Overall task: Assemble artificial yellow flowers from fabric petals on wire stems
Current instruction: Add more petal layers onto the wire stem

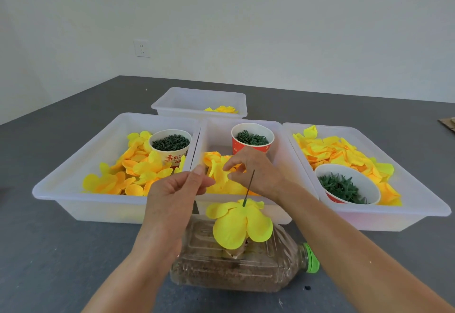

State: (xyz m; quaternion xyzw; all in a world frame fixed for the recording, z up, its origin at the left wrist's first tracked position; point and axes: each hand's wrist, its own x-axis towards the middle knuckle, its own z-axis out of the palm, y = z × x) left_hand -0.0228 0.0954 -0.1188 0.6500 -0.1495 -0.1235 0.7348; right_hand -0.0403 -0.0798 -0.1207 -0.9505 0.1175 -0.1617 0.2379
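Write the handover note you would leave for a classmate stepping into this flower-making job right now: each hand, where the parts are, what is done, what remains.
Left hand: pinching one edge of a yellow petal piece above the middle tray.
Right hand: pinching the same piece from the other side.
Wire stem: standing upright in the sand-filled bottle, which lies on its side, with a large petal layer already threaded on.
Supplies: loose petals in the left tray, the middle tray and the right tray; green fittings in three paper cups. Back tray holds some yellow pieces.
Left: thread the held piece onto the stem, then add further parts.
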